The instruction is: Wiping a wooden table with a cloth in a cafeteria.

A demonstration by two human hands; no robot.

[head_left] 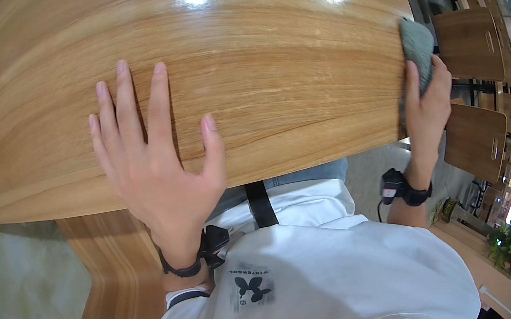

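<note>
My left hand [159,160] lies palm down with its fingers spread on the wood-grain tabletop [273,85], left of the middle and close to the near edge. At the table's right edge, my right hand [428,100] grips a folded grey-green cloth [417,43]. The cloth rests against that edge and sticks out beyond my fingertips, away from me. Part of it is hidden behind the hand. Both wrists wear black straps with small black devices.
A wooden chair [119,283] stands at the near left, below the table edge. Beyond the right edge are several wooden chairs [477,137] and further tables. Green potted plants [510,243] stand at the lower right. Two bright light reflections show on the tabletop.
</note>
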